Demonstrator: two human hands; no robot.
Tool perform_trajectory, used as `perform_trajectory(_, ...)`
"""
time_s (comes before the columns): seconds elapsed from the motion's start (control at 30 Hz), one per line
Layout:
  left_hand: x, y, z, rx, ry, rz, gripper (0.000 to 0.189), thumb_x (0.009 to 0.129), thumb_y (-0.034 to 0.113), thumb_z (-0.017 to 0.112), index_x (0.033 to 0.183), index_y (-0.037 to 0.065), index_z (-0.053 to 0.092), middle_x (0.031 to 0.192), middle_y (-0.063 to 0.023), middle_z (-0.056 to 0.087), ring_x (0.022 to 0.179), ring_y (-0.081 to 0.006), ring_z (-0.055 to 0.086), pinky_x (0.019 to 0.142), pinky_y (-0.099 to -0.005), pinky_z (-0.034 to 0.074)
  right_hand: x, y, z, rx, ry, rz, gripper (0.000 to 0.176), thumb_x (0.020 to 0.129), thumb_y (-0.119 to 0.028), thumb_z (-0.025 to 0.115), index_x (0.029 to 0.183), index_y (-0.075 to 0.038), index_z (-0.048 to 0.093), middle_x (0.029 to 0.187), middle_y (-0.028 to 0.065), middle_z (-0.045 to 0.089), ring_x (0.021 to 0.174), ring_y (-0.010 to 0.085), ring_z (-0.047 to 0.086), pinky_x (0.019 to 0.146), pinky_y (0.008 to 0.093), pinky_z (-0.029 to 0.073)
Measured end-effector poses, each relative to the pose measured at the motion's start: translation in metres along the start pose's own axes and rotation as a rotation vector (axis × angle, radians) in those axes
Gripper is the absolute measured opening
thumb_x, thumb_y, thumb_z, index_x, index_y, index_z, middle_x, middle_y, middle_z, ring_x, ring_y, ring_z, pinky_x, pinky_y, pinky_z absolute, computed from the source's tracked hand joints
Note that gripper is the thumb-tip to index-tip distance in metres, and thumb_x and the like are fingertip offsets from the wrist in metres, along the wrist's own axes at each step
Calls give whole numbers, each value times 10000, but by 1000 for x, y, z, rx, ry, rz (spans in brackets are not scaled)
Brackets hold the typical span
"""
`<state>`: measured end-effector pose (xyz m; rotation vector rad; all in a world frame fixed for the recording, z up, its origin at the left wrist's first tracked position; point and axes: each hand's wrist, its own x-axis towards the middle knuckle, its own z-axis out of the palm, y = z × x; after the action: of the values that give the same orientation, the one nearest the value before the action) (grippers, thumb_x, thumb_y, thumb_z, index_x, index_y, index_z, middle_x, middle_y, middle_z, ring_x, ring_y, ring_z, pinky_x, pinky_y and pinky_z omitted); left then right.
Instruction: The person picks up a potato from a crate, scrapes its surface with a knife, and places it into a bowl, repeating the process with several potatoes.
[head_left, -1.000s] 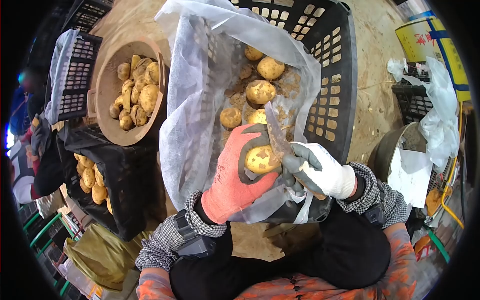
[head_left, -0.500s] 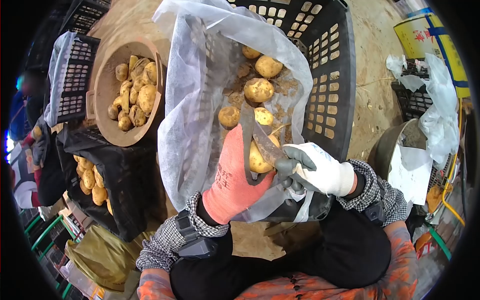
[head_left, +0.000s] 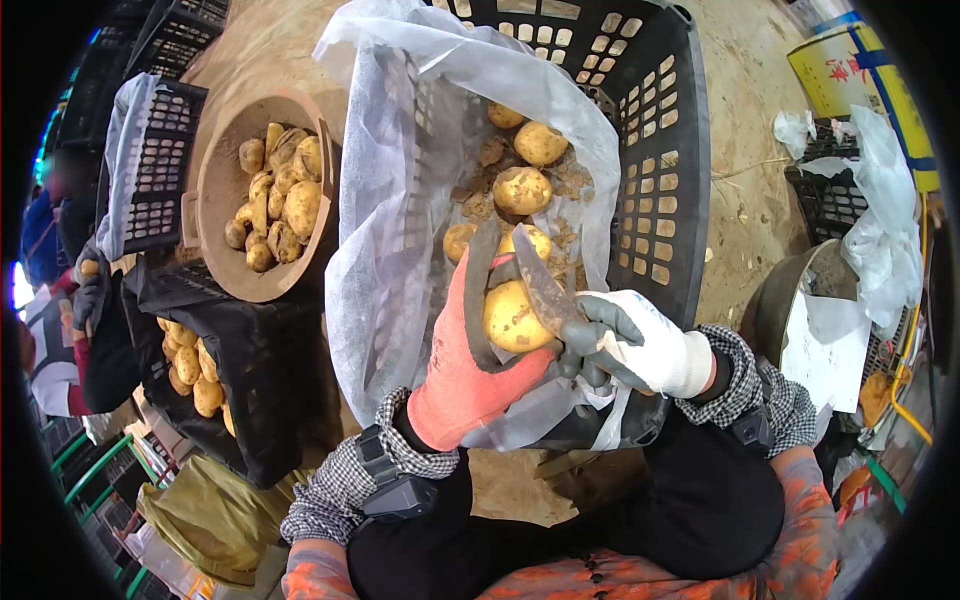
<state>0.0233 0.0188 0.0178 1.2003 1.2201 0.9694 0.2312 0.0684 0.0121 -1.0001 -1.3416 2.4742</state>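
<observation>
My left hand (head_left: pixel 468 365), in a red and grey glove, is wrapped round a yellow potato (head_left: pixel 514 316) above the near part of the lined crate. My right hand (head_left: pixel 630 342), in a white and grey glove, grips a knife (head_left: pixel 541 282) whose dirty blade points up and left against or just over the potato's right side. Beyond my hands, a white cloth liner (head_left: pixel 385 215) in the black crate (head_left: pixel 690 150) holds several potatoes, among them a soil-marked one (head_left: pixel 522 190), with loose soil around them.
To the left, a brown basin (head_left: pixel 215 220) holds several potatoes, some misshapen. Below it stands a black-lined crate (head_left: pixel 270 400) of potatoes. A co-worker's gloved hand (head_left: pixel 88 300) shows at the far left. On the right are a metal pot (head_left: pixel 775 300) and plastic sheeting (head_left: pixel 880 220).
The potato in my left hand now shows more of its cut or cleaned yellow face. The knife blade has tilted more upright. The surrounding view has shifted slightly right and down.
</observation>
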Motion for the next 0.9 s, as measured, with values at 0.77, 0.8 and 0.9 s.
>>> perform_trajectory(0.77,6,7,-6,-61,-149,-52,500,860,-47,512,1340,-6,378,1254,-165,533,1114,-265,563,925,-342,460,-1,-8,1,284,307,-86,345,951,-369,529,915,-28,569,754,39,588,606,87,538,558,226,440)
perform_trajectory(0.8,4,10,-5,-266,-133,-265,530,832,-27,528,1341,-5,382,1269,-142,519,1137,-237,541,949,-332,440,-1,-3,-1,230,273,-114,347,950,-366,525,916,-24,566,758,41,589,613,84,540,564,224,444)
perform_trajectory(0.9,4,15,-3,-457,-85,-480,576,796,-15,558,1347,19,395,1214,-82,526,999,-145,528,833,-261,433,-1,0,-2,91,237,-90,349,948,-361,521,919,-14,558,757,37,586,632,75,543,573,220,450)
